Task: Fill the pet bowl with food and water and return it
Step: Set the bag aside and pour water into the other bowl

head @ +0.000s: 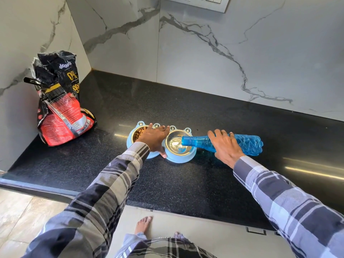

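Pet bowl [181,155] | left hand [153,137] pressing flat, bracing it against sliding | right hand [226,146] gripping tipped bottle [249,144], pouring water into the empty cup.

- I stand before a black speckled stone counter [186,183]; it is glossy and shows bright streaks of light at its right side.
- Behind the counter rises a white marble wall [223,58] with grey veins; to the left of the counter a second wall of the same marble [22,34] meets it in a corner.
- High above the counter, a grey switch plate [202,2] sits on the back wall.
- Below the counter's front edge is a beige tiled floor [24,220].
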